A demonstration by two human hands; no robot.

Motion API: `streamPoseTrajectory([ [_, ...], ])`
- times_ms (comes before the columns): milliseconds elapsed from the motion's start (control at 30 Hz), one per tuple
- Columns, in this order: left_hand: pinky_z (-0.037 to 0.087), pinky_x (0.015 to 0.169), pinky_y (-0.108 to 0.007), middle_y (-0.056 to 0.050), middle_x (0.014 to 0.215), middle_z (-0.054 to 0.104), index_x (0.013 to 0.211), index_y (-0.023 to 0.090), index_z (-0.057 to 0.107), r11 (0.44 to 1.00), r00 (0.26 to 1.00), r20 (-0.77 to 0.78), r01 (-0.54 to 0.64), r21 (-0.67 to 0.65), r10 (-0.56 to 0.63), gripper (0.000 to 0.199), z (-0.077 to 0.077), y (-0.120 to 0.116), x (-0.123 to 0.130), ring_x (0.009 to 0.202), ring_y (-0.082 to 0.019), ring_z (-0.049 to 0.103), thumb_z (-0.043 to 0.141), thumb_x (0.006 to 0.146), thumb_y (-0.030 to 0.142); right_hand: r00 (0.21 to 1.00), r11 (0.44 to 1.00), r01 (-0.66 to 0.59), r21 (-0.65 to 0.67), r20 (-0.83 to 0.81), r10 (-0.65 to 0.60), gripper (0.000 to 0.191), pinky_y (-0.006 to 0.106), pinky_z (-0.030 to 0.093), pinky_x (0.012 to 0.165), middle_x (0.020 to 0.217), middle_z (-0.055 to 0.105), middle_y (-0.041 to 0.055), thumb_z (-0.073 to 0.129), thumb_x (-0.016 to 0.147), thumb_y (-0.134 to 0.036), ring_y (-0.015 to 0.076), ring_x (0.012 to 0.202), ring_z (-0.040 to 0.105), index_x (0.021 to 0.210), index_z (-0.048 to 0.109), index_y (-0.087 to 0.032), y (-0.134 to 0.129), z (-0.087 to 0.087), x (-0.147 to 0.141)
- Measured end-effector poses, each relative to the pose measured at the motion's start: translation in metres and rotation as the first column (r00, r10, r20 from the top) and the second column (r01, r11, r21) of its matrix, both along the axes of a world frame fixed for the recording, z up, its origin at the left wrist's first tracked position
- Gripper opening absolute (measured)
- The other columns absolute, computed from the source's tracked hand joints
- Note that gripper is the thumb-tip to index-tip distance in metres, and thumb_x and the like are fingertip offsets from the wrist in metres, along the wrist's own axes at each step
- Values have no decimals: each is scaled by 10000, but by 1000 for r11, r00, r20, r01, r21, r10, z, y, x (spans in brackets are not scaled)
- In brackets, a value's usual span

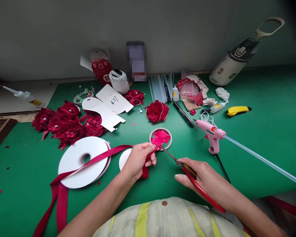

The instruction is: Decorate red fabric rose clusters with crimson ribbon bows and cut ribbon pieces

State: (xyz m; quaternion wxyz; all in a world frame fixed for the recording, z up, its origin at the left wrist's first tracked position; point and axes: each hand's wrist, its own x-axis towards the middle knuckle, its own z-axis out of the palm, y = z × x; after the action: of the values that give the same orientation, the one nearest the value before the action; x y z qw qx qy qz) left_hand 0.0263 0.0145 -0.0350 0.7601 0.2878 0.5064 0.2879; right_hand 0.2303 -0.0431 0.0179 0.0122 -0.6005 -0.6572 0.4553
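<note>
Between the thumb and fingers of my left hand (141, 158) is a dark red ribbon (118, 149), pinched close to the scissors' tips. The ribbon runs left across a white spool (71, 161) and hangs toward the front edge. My right hand (204, 177) grips red-handled scissors (185, 168), their blades pointing at the pinched ribbon. Just beyond the fingertips lies a tape-like ring (171, 140) with bright red ribbon pieces (160, 135) inside it. A white disc (124, 158) is partly hidden behind my left hand.
Dark red fabric flowers (66, 126) lie at left, another flower (157, 111) in the middle. At right are a pink glue gun (212, 133) with a long glue stick, a yellow cutter (238, 111) and a black marker (184, 114). A bottle (233, 62) leans on the wall.
</note>
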Motion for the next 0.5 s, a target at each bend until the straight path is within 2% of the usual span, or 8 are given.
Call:
streamPoseTrajectory([
  [200,228,400,-184,-9,500,566,697,143,490,998,998,-20,54,10,-54,244,0,0,5,366,-52,394,509,850,332,1000,999,-29,-24,-13,28,361,236,315,546,661,529,-30,451,859,-569,140,583,442,946,584,-245,8,-5,-2],
  [500,247,420,-195,3,507,580,813,165,480,987,989,33,138,77,-141,261,-5,-2,4,369,-61,388,418,902,402,999,999,-16,-38,-41,15,357,230,327,561,641,490,-39,463,859,-554,132,577,407,987,580,-242,8,-11,0],
])
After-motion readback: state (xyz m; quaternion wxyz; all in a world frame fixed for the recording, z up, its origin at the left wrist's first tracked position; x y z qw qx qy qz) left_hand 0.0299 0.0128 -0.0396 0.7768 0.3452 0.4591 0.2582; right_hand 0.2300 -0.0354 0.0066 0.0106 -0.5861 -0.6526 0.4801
